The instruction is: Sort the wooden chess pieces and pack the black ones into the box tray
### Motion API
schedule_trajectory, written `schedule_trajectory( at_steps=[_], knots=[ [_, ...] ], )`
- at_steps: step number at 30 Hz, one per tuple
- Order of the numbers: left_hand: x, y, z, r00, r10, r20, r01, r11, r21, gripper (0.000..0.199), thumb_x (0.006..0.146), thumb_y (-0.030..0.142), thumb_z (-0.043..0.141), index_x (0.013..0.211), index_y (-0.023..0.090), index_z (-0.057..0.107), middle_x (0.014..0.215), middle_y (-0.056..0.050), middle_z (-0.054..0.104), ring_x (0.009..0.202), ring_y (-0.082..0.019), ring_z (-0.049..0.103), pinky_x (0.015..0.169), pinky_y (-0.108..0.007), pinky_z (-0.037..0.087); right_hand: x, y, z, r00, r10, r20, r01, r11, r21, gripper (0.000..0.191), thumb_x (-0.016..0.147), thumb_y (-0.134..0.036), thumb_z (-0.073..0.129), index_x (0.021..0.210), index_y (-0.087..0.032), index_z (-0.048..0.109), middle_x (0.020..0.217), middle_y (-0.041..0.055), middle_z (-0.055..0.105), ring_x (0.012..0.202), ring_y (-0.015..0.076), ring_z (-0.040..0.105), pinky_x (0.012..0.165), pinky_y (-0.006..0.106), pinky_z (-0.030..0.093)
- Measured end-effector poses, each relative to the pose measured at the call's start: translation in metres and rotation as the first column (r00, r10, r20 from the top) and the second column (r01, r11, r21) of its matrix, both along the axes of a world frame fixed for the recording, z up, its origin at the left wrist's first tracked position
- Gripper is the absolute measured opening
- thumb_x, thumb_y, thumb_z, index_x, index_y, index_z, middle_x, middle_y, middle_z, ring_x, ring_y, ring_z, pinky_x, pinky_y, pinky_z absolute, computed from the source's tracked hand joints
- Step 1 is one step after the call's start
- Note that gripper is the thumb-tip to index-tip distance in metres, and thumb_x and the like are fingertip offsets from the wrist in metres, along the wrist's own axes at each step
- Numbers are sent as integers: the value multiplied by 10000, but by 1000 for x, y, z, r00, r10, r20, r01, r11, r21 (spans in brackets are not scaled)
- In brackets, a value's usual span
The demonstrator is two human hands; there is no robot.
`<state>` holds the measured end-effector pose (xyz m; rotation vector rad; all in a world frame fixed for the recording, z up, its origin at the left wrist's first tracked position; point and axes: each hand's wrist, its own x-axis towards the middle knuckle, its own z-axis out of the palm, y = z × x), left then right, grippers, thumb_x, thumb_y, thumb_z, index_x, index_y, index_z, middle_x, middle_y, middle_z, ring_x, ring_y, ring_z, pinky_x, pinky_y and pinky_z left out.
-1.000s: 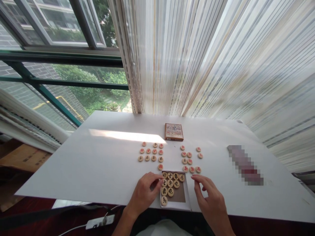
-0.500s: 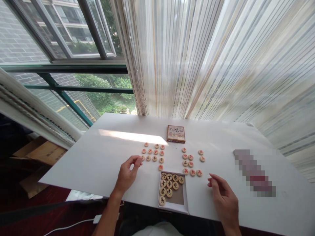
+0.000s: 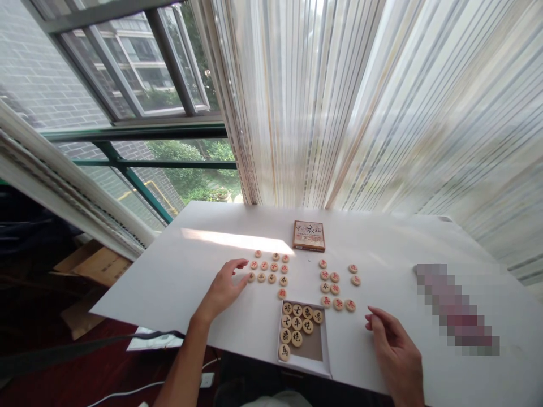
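My left hand (image 3: 225, 287) is at the left end of the Chinese chess pieces, its thumb and fingers spread. The thumb tip is at the edge of a black-lettered piece (image 3: 251, 277); I cannot tell whether it touches it. Above it lies a red-lettered piece (image 3: 254, 265) near the fingertips. My right hand (image 3: 395, 346) hovers over or rests on the table right of the box, fingers curled inward, nothing seen in them. Between the hands an open box tray (image 3: 311, 347) holds black-lettered pieces (image 3: 296, 338) in rows, its lower right bare.
A second group of mostly red-lettered pieces (image 3: 338, 304) lies above and right of the tray. The box lid (image 3: 309, 236) lies farther back on the white table (image 3: 144, 282). A blurred-out item (image 3: 456, 311) is at right. Curtains (image 3: 288, 113) hang behind.
My left thumb and fingers have parted from a pinch at the left end of the pieces. My right hand keeps its curled pose. The whole view has shifted slightly.
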<state>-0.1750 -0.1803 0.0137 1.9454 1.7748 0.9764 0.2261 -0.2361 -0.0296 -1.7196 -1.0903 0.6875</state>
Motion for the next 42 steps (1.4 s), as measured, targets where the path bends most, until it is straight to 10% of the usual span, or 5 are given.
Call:
schedule_trajectory(
  at_steps=[16, 30, 42],
  knots=[
    [12, -2, -9, 998, 20, -59, -19, 1000, 13, 178, 861, 283, 634, 1025, 214, 638, 966, -46, 688, 835, -210, 657, 777, -368, 560, -1, -1, 2, 1000, 1, 7, -1, 1000, 22, 432, 829, -541, 624, 1051, -185, 726, 862, 68, 773, 804, 247, 746, 721, 301, 607],
    [92, -40, 20, 866, -259, 428, 234, 966, 110, 249, 843, 198, 688, 1078, 216, 609, 1071, -59, 651, 832, -163, 609, 769, -315, 563, -15, -10, 9, 997, -4, 73, -3, 996, 92, 347, 903, -481, 580, 1051, -193, 703, 973, 88, 759, 894, 254, 725, 837, 365, 577],
    [141, -61, 22, 773, -428, 469, 427, 897, 115, 223, 808, 100, 708, 991, 213, 651, 995, -41, 704, 941, -189, 669, 870, -304, 558, -83, -28, 53, 807, 533, -254, -515, 846, 141, 207, 957, -386, 603, 1051, -208, 654, 1054, 83, 743, 968, 239, 716, 872, 334, 577]
  ],
)
